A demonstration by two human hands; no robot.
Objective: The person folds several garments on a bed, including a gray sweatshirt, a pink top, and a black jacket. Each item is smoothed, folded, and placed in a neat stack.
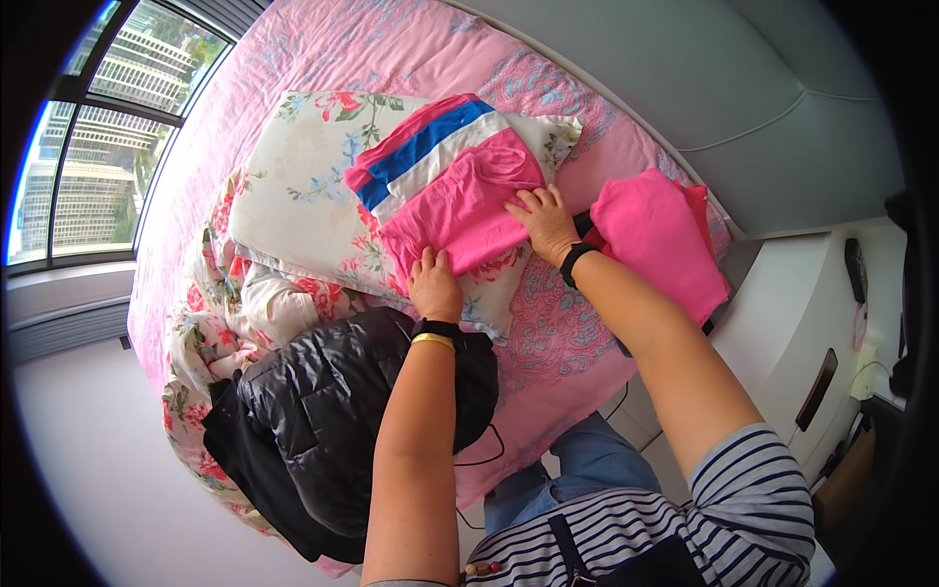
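A pink, blue and white garment point(462, 205) lies partly folded on a floral pillow point(293, 161) on the bed. My left hand point(434, 290) rests on the near left edge of its pink part, fingers spread a little. At the garment's right side, my right hand point(541, 219) lies with its fingertips on the pink cloth. Both palms face down, and the undersides of the fingers are hidden. To the right of my right forearm sits a pile of bright pink clothing point(653, 242) with some red cloth under it.
A black quilted jacket point(330, 396) lies at the near left, over a bunched floral quilt point(192, 367). The pink patterned bedspread point(557, 345) covers the bed. A white cabinet point(770, 293) with a phone point(816, 389) and a remote control point(855, 270) stands at the right. Windows point(117, 139) are at the left.
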